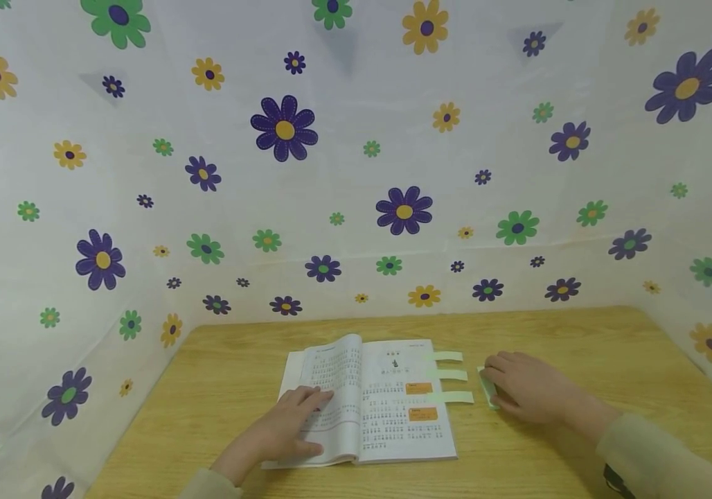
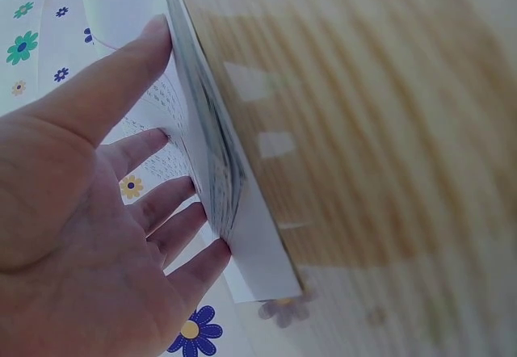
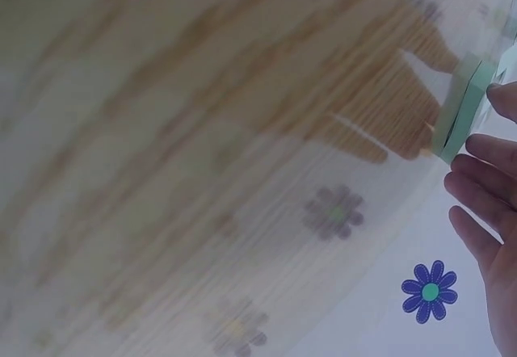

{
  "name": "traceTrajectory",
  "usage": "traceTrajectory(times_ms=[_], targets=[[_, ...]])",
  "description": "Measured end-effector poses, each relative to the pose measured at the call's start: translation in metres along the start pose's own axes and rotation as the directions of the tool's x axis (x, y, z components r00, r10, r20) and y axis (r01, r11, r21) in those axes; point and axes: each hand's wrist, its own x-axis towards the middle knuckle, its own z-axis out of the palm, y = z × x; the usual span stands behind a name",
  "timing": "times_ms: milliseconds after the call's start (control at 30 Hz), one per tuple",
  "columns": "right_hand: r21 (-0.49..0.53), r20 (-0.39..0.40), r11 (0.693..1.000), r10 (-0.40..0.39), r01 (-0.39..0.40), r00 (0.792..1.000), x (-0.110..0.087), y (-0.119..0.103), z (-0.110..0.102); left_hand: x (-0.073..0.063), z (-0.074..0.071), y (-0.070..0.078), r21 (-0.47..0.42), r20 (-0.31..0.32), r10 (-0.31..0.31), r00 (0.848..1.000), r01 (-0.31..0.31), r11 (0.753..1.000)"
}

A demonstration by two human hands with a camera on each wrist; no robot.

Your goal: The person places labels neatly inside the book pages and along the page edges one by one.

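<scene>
An open book (image 1: 402,430) lies on the table, its left-hand pages bulging up near the spine. My left hand (image 1: 296,423) rests on the left page with fingers spread. In the left wrist view, the fingertips of this hand (image 2: 121,187) touch the page beside the book's thick edge (image 2: 214,155). Three pale green sticky strips (image 1: 452,375) stick out past the right page's outer edge. Right of them, my right hand (image 1: 527,388) holds a small green sticky note pad (image 1: 488,388) on the table. Thumb and fingertips are at the pad (image 3: 464,111) in the right wrist view.
The wooden table (image 1: 237,360) extends around the book on all sides. A white sheet with printed flowers (image 1: 356,173) rises behind the table and along both its sides.
</scene>
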Motion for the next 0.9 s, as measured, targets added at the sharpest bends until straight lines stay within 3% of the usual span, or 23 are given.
traceTrajectory(times_ms=[900], targets=[[0.066,-0.033,0.997,0.032,-0.030,0.999,-0.0011,-0.0001,0.0022,-0.0002,0.0007,0.0005,0.011,0.004,-0.007,1.000,0.007,1.000]])
